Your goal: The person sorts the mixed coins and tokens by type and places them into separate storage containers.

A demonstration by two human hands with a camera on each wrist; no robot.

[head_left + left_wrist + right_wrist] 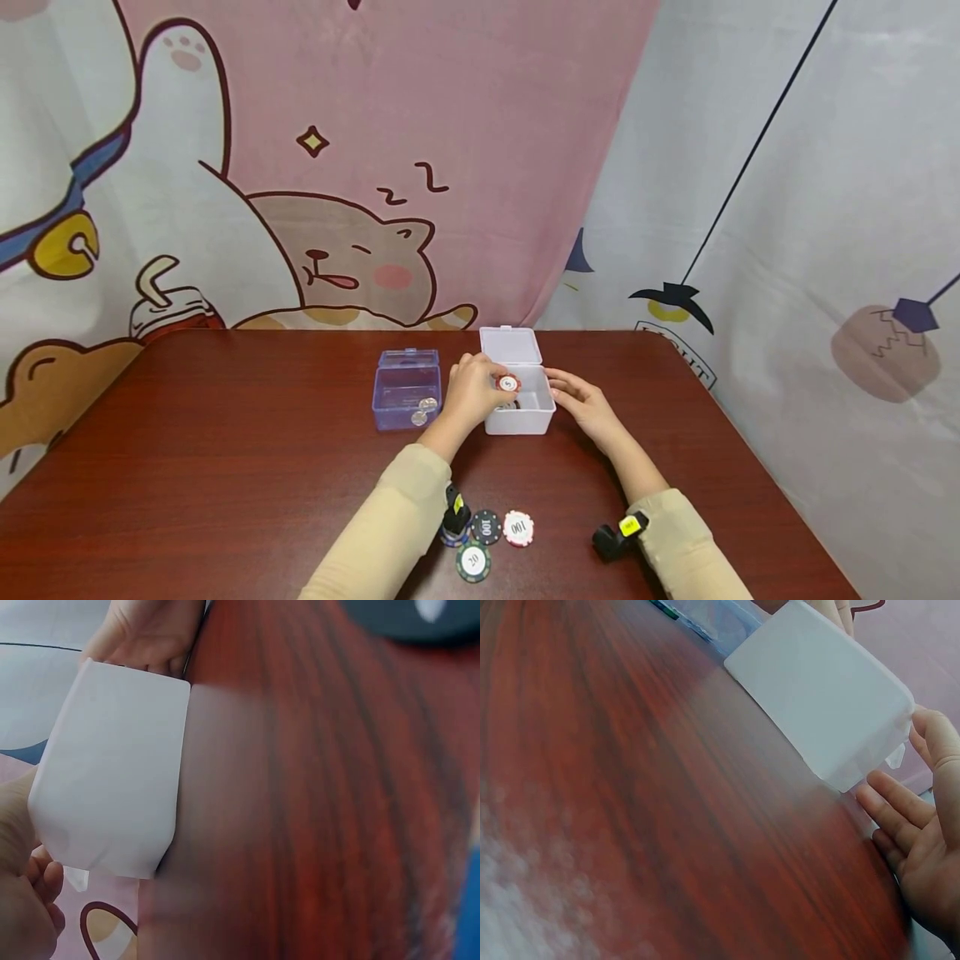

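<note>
My left hand (pixel 472 390) pinches a red-edged poker chip (pixel 509 382) marked 5 between thumb and fingers, over the opening of a white plastic box (pixel 522 423). The lid (pixel 512 346) of that box is tipped back, and a little of what lies inside shows below the chip. Along the box's right side my right hand (pixel 588 407) rests its fingertips, with the fingers (pixel 895 801) fairly straight in the right wrist view. From the left wrist view, the box's front wall (pixel 112 765) hides the chip.
A clear blue box (pixel 384 419) with its lid up stands left of the white one, holding silvery coins (pixel 427 403). Nearer me lie a black chip (pixel 486 527), a red-and-white chip (pixel 519 528), a green chip (pixel 473 562) and a blue chip (pixel 453 540) partly behind the left wrist camera.
</note>
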